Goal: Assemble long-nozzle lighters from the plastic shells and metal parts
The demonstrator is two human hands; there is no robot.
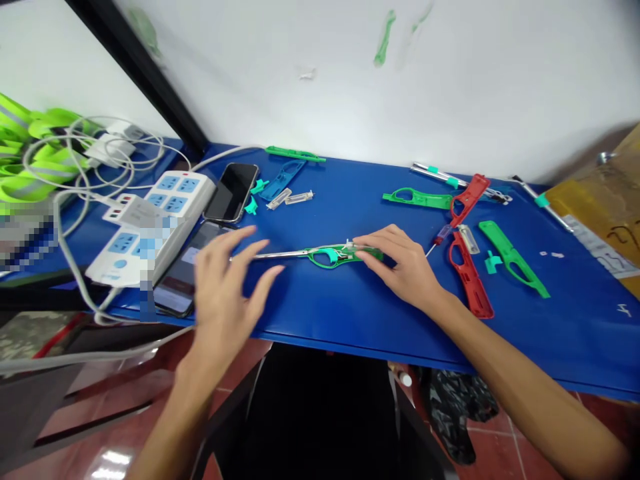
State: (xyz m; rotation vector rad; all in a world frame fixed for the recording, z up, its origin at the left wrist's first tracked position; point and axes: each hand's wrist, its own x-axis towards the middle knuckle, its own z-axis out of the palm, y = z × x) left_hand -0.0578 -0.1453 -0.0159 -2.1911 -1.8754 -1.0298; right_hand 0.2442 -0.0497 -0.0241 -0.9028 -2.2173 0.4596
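Observation:
A long-nosed gas lighter (pixel 320 256) lies on the blue table with its green handle half open to view. A turquoise trigger sits in the handle, and a thin metal tube (pixel 280 255) runs out to the left. My right hand (pixel 395 260) pinches the handle's right end, where a transparent fuel tank is partly hidden by the fingers. Above the tube's left end, my left hand (pixel 230 280) is held with fingers spread and nothing in it. Just beyond it lie two phones (pixel 231 192), one of them partly behind the fingers.
Red handle halves (pixel 471 280), a screwdriver (pixel 440 237), green handle halves (pixel 515 259) and metal tubes (pixel 545 203) lie to the right. A blue handle half (pixel 283 180) and turquoise triggers (pixel 251 206) are at the back. A power strip (pixel 173 220) stands left; a cardboard box (pixel 607 193) stands right.

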